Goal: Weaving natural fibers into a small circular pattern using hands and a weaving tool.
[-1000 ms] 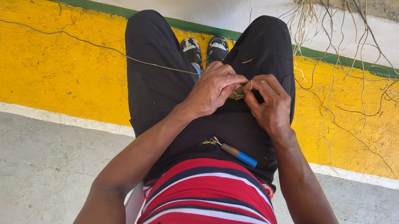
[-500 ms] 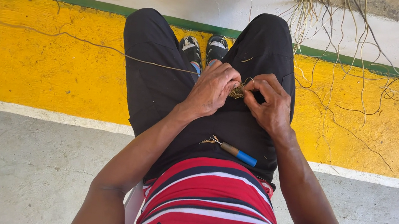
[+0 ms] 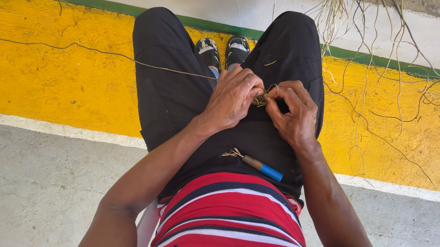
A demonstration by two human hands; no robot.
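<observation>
I sit and look down at my lap. My left hand (image 3: 234, 98) and my right hand (image 3: 294, 113) meet above my thighs, and both pinch a small knot of dry straw-coloured fibre (image 3: 262, 96) between their fingertips. A long thin fibre strand (image 3: 90, 49) runs from the knot to the left across the yellow floor. A small tool with a blue and brown handle (image 3: 262, 167) lies on my black shorts, close to my belly, with a few fibre wisps at its tip.
The floor has a yellow painted band (image 3: 59, 77) edged by white and green lines, with grey concrete (image 3: 24, 189) nearer me. Loose dry fibres and roots (image 3: 402, 72) hang and sprawl at the upper right. My shoes (image 3: 222, 52) show between my knees.
Both hands stay together at the knot. The fingers shift only slightly while they work the fibre.
</observation>
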